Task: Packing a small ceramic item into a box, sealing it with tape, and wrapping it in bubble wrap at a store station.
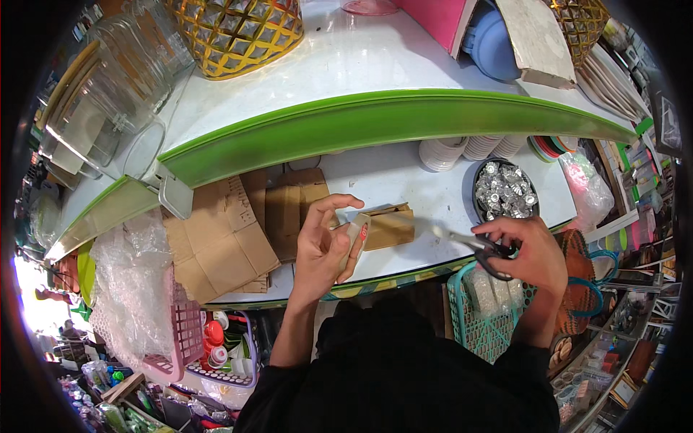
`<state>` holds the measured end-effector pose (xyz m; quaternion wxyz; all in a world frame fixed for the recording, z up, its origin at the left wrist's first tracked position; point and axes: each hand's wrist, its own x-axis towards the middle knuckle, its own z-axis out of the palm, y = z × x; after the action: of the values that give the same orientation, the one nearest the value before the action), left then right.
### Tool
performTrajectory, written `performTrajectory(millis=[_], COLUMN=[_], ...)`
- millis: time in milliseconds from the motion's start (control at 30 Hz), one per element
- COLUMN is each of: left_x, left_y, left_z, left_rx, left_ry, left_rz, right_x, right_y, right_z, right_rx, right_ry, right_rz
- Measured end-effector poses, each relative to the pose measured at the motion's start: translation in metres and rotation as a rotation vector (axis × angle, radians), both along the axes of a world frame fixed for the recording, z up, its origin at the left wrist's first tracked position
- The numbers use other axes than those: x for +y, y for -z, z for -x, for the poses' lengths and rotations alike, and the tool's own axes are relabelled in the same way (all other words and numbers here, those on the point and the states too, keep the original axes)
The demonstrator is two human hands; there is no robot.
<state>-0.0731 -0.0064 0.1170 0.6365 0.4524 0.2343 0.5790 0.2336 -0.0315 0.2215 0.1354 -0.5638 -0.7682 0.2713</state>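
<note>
My left hand grips a small pale object with a red mark, its kind unclear, with the index finger raised and bent above it. Behind that object a small open cardboard box lies on the white shelf. To the right, my right hand holds black-handled scissors by the handles, their blurred blades pointing left towards the box. Just beyond the right hand is a dark round bowl of small silvery metal pieces.
Flattened cardboard lies left. A green-edged upper shelf spans the front, bearing a gold-patterned container and glass containers. Stacked white cups stand behind the bowl. A teal basket and a pink basket sit below.
</note>
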Motion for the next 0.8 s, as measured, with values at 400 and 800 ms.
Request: performTrajectory(millis=[400, 800], left_x=[-0.002, -0.009], left_y=[0.015, 0.013], left_z=[-0.010, -0.017], left_rx=[0.100, 0.305], left_ry=[0.042, -0.047], left_rz=[-0.089, -0.125], right_x=[-0.001, 0.014], right_y=[0.160, 0.161], right_z=[0.008, 0.017], right_rx=[-0.090, -0.442], right_ry=[0.512, 0.429], right_rz=[-0.121, -0.213])
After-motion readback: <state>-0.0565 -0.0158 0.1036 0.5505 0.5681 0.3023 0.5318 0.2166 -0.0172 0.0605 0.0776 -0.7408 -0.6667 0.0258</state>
